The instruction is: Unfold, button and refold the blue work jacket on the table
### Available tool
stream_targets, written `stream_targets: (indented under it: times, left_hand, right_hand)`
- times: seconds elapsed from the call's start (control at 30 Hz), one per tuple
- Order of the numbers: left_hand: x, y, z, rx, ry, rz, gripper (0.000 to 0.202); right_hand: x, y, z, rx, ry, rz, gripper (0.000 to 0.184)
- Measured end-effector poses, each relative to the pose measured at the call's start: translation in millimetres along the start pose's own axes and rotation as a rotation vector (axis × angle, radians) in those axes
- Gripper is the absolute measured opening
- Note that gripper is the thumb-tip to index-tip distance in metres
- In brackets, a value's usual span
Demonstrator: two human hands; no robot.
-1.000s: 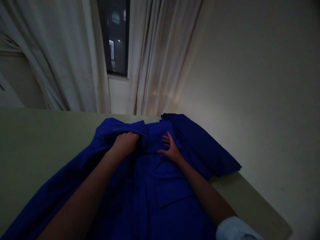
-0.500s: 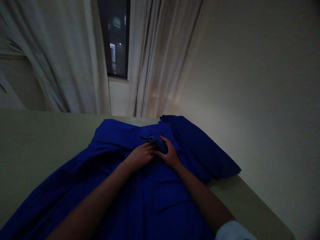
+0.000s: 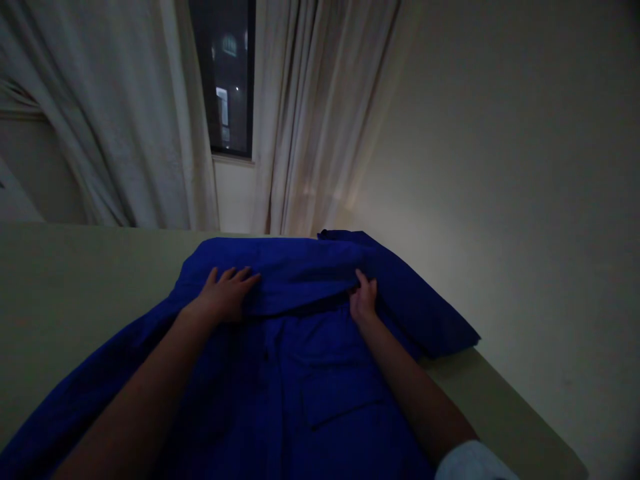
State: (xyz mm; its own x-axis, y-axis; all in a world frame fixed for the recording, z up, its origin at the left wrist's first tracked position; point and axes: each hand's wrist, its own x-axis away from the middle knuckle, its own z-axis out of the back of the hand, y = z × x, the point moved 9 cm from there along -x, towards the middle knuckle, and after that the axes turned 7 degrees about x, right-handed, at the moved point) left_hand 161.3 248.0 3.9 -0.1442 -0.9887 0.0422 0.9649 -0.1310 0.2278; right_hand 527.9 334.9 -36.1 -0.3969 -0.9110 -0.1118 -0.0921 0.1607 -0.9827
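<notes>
A bright blue garment [image 3: 300, 373] with a chest pocket lies spread on a pale table [image 3: 75, 287], its top edge folded into a flat band. My left hand [image 3: 225, 295] rests flat on the left part of that band, fingers stretched out. My right hand [image 3: 364, 300] sits at the right end of the band, fingers curled on the cloth near a sleeve [image 3: 420, 307] that lies out to the right.
White curtains [image 3: 115, 113] hang either side of a dark window [image 3: 227, 73] behind the table. A plain wall [image 3: 500, 167] runs close along the table's right edge. The room is dim.
Both hands have moved apart from the middle of the collar area, left hand to the left and right hand to the right. The bunched cloth is now laid out as a flat band.
</notes>
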Motion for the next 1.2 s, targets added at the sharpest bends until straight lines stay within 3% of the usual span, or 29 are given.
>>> stream_targets:
  times: [0.1,0.2,0.3,0.47,0.57,0.63,0.7,0.77,0.87,0.97,1.07,1.2]
  left_hand:
    - [4,-44,6.1,-0.007,-0.016,0.122,0.097]
    - [11,-65,21.2,-0.008,0.061,0.14,0.092]
    - [29,-77,35.5,0.011,0.211,0.121,0.087]
    - [73,-103,17.3,0.043,0.161,0.095,0.09]
    - [102,-113,10.4,0.026,0.175,0.115,0.077]
    - [115,-114,5.1,0.004,0.157,0.142,0.073]
    - [125,-111,2.8,-0.031,0.151,0.194,0.073]
    - [131,-103,5.3,-0.061,0.178,0.244,0.073]
    - [138,-70,7.8,-0.066,0.222,0.186,0.075]
    - [157,-11,-6.3,-0.009,0.183,-0.062,0.068]
    - [199,46,-35.4,0.117,0.084,-0.28,0.052]
    - [250,88,-70.0,0.167,-0.069,-0.374,0.06]
  right_hand:
    - [-12,4,5,-0.037,-0.006,-0.046,0.059]
    - [-21,-18,10,0.026,-0.003,0.099,0.058]
    - [-23,-40,11,0.3,-0.035,0.245,0.054]
    - [-2,-63,20,0.534,-0.076,0.337,0.054]
    - [48,-81,10,0.608,-0.175,0.426,0.04]
    - [108,-81,-18,0.734,-0.46,0.48,0.025]
    - [188,-64,-47,0.903,-0.858,0.498,0.033]
    - [259,-52,-56,1.036,-1.094,0.528,0.048]
    - [314,-53,-56,1.104,-1.198,0.619,0.073]
    - [311,-66,-51,0.965,-1.236,0.544,0.071]
    - [280,-81,-41,0.823,-1.128,0.434,0.061]
    - [270,-77,-31,1.03,-1.131,0.446,0.057]
